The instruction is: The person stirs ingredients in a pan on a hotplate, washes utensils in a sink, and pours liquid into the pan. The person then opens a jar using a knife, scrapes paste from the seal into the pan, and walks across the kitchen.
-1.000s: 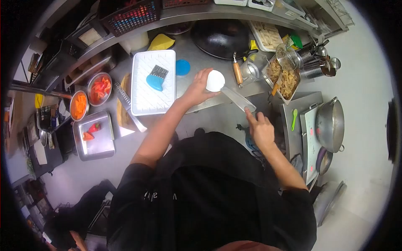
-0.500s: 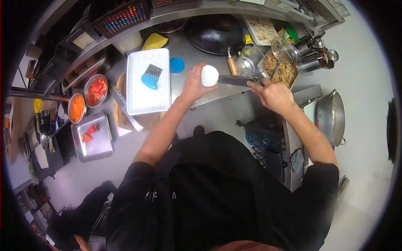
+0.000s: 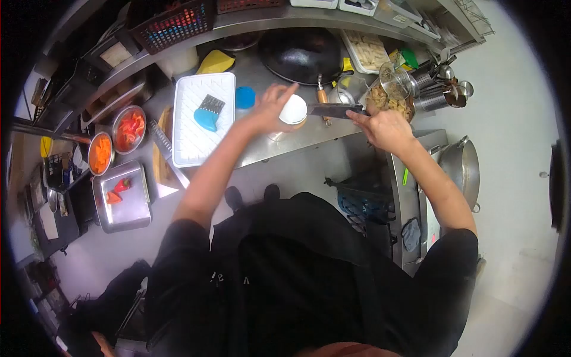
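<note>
A white, round, smooth-faced thing [image 3: 293, 110], its kind unclear, is at the counter's front edge. My left hand [image 3: 270, 112] curves round its left side, thumb along the lower edge and a finger raised at the top. In my right hand [image 3: 386, 128] is a knife [image 3: 333, 111] with a dark, broad blade; the tip points left and reaches the white thing's right side. Left of my left hand stands a blue-lidded container [image 3: 244, 97]. A white ribbed tray [image 3: 191, 146] carries a blue-handled crinkle cutter [image 3: 208, 114].
Bowls of cut red pieces [image 3: 131, 129] and orange pieces [image 3: 102, 154] stand left, above a metal pan [image 3: 125, 217]. A long knife [image 3: 163, 146] lies beside the tray. At the back are a black wok [image 3: 300, 53] and a strainer [image 3: 397, 80]; a large pot [image 3: 467, 169] is right.
My left hand has shifted slightly left round the white thing, with a finger lifting away at the top. The knife stays at its right side. The whole view has shifted a little.
</note>
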The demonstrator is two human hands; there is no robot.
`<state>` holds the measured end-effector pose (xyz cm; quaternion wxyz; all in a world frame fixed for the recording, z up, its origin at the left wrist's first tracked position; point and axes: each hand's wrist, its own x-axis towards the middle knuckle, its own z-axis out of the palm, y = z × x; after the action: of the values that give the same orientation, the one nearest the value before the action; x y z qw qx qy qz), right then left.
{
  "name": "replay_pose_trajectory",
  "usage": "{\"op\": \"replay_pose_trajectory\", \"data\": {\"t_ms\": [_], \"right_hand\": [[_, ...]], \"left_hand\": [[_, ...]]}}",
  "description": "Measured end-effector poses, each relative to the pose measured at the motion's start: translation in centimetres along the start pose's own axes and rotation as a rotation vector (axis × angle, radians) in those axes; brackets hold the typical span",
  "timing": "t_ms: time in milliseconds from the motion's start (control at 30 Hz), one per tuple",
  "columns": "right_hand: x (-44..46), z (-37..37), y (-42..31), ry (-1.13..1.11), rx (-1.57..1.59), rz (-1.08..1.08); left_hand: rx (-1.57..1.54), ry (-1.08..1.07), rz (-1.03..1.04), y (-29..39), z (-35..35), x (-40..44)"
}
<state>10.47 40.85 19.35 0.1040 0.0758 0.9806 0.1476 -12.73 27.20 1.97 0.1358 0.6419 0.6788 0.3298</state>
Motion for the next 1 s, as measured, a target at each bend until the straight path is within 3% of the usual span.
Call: {"op": "replay_pose_trajectory", "data": {"t_ms": [33,67,133,267,333,567,633,667,733,767,833,867,933,1000], "right_hand": [[-0.1,0.2,0.0,0.027,0.023,0.001],[-0.1,0.4,0.0,0.052,0.049,0.0],[0.1,0.0,-0.2,0.016,0.052,0.009],[0.2,-0.2,0.3,0.001,0.029,-0.02],[0.5,-0.3,1.0,0.0,0.018,-0.027],[2.0,-0.1,2.6,0.026,-0.057,-0.094],[2.0,0.0,2.5,0.018,-0.068,-0.105],[2.2,0.0,2.3,0.014,-0.075,-0.12],[1.9,-0.5,1.4,0.014,-0.049,-0.109],[1.4,-0.7,0.9,0.003,-0.018,-0.094],[0.8,-1.1,0.2,0.006,-0.032,-0.07],[0.6,-1.1,0.0,-0.007,-0.024,-0.048],[0.4,-0.8,-0.3,-0.023,-0.012,-0.031],[0.3,-0.5,-0.4,0.005,0.015,-0.031]], "left_hand": [[0.072,0.067,-0.156,1.5,0.0,-0.5],[0.073,0.068,-0.153,2.7,0.9,-0.6],[-0.12,0.416,-0.319,4.7,3.7,-0.9],[-0.007,0.577,-0.338,4.6,5.7,0.2],[0.031,0.616,-0.249,3.8,5.9,-0.1],[-0.097,0.473,-0.029,0.8,4.3,0.4],[-0.211,0.183,0.059,0.4,2.3,0.6],[-0.207,0.19,0.057,-0.2,1.4,0.7],[-0.148,-0.078,0.172,-0.8,-0.2,1.2],[-0.148,-0.076,0.175,-0.5,-0.2,0.9],[0.062,0.15,-0.023,1.4,-0.3,-0.4],[0.063,0.151,-0.018,2.2,0.7,-0.8],[-0.288,0.519,-0.289,3.6,3.8,-1.4],[-0.188,0.601,-0.313,4.0,5.6,-1.1]]}}
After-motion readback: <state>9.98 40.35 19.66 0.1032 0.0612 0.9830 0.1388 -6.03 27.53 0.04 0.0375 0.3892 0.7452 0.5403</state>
